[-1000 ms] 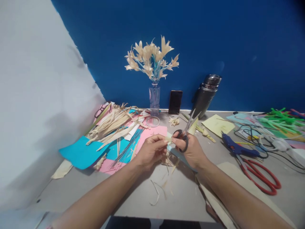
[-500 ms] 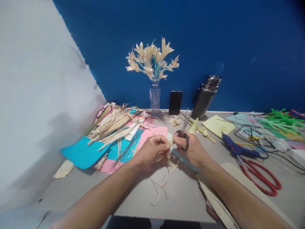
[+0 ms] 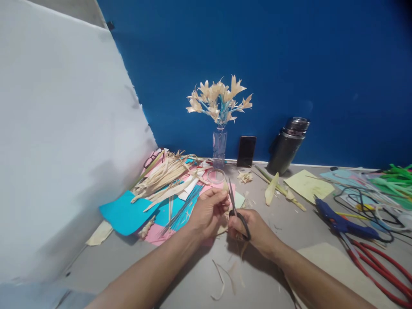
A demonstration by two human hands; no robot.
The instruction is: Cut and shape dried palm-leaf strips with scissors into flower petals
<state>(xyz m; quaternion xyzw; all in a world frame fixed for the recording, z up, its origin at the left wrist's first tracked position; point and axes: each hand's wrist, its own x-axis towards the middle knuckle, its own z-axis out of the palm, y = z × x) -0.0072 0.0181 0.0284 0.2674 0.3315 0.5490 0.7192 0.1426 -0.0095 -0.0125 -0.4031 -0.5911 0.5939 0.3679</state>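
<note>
A dark flask (image 3: pixel 285 150) before a blue wall (image 3: pixel 322 64), a phone (image 3: pixel 246 151) propped upright nearby, a blue glue gun (image 3: pixel 336 221) beside red-handled scissors (image 3: pixel 374 262) on the cluttered counter (image 3: pixel 257 283).

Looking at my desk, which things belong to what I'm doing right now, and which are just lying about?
In the job:
black-handled scissors, in your right hand
pale piece, pinched in your left hand
pale strips, probably related

Seemingly just lying about:
phone
flask
blue glue gun
red-handled scissors

Right of the hands (image 3: pixel 255 228), nearly bare tabletop (image 3: pixel 293 224) leaves passage, blocked beyond by the blue glue gun (image 3: pixel 341 221).
</note>
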